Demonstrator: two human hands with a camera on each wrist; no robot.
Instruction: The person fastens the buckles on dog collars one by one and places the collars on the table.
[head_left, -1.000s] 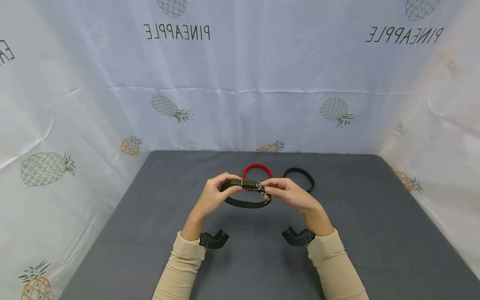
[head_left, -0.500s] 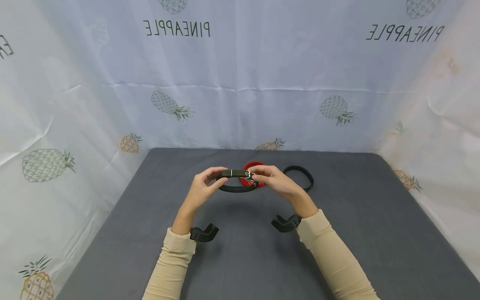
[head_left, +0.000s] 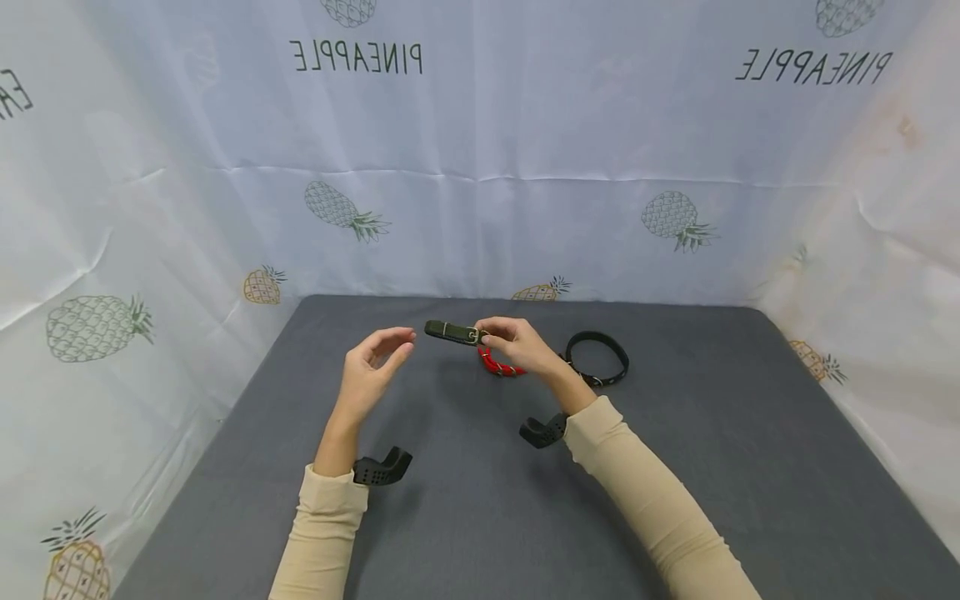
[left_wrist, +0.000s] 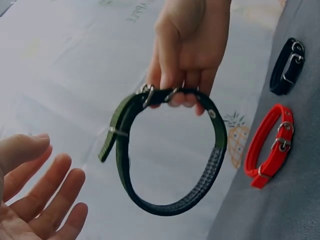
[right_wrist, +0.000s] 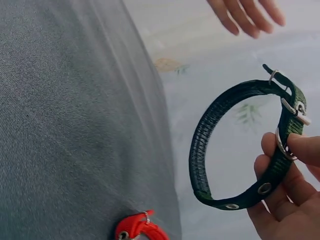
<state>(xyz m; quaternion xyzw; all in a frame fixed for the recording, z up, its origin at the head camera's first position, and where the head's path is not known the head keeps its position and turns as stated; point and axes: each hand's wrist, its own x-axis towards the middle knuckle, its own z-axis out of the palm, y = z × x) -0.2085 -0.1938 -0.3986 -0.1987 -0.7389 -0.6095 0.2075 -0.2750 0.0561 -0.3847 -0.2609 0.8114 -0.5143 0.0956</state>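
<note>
Green collar, buckled into a loop, hangs in the air above the far middle of the grey table, pinched near its buckle by the right hand. Left hand hovers just left of it, fingers relaxed and holding nothing. Right of the hands lie a black collar and a smaller red collar.

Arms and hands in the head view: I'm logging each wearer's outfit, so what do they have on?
Both arms wear long beige sleeves, the left sleeve and the right sleeve, ending at the wrists. Under each wrist sits a black perforated camera mount, the left mount and the right mount. The left hand and right hand are bare: no gloves, rings or watches show.
</note>
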